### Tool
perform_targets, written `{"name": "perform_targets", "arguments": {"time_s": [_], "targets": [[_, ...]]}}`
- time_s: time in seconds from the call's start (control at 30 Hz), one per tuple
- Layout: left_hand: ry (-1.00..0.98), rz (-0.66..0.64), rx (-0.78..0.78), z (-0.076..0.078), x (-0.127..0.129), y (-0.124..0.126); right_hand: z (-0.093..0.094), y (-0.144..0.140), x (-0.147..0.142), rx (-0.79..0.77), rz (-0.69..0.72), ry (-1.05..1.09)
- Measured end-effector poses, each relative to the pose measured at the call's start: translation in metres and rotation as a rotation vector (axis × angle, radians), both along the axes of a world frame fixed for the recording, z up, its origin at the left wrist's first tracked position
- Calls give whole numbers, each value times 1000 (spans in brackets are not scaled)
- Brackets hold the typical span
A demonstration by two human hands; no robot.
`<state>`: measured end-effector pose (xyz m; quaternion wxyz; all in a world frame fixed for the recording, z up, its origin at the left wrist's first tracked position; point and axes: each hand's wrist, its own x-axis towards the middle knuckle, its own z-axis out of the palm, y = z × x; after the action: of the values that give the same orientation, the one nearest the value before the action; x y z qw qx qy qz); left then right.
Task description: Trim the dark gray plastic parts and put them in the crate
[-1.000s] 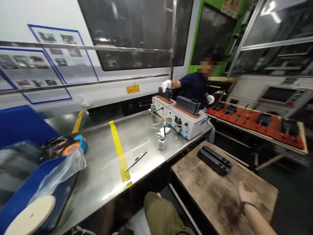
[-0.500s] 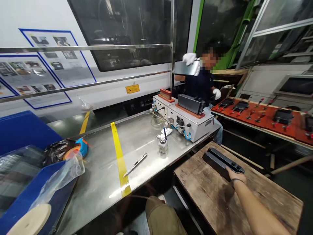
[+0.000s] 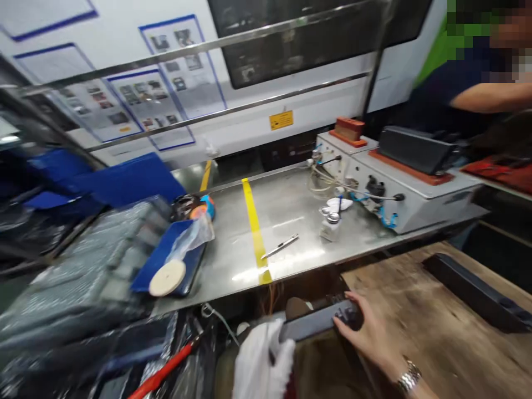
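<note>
A long dark-grey plastic part point(image 3: 311, 323) is held level above my lap, between both hands. My left hand point(image 3: 264, 360), in a white glove, is closed around the near left end. My bare right hand point(image 3: 369, 335) grips the far right end, thumb on the near side and fingers behind. A similar dark part point(image 3: 474, 288) lies on the wooden table point(image 3: 399, 321) to the right. Some of the held part is hidden by the glove and fingers.
On the metal bench point(image 3: 286, 205) are a craft knife point(image 3: 280, 245), a small bottle point(image 3: 330, 227) and grey fixture boxes point(image 3: 419, 191). A blue tray point(image 3: 153, 260) holds a cream disc point(image 3: 167, 278). Wrapped parts point(image 3: 91, 260) stack at left. A co-worker point(image 3: 469, 88) is at upper right.
My view has swung left. My right hand has left the wooden table with a dark part, now over my lap. My gloved left hand has come into view holding it too.
</note>
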<state>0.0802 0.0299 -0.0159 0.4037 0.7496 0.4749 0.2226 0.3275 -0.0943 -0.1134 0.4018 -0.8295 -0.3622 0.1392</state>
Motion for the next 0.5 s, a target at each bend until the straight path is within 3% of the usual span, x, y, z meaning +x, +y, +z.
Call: {"name": "perform_targets", "arguments": {"time_s": [0.03,0.1,0.2,0.27,0.37,0.5], "targets": [[138,-123,-17,-5,11,-2,9,13,-17,13,134,-9],[385,-172,-66,-14,29,-2,25,35,-45,29,379,-38],[529,-60,-255,-20,24,3,40,74,-58,28,656,-117],[379,49,-395,-20,0,7,44,110,-43,8,743,-199],[2,216,-537,-14,-40,10,43,172,3,-51,705,-354],[-241,388,-584,13,-66,7,34,237,57,-110,666,-536]]}}
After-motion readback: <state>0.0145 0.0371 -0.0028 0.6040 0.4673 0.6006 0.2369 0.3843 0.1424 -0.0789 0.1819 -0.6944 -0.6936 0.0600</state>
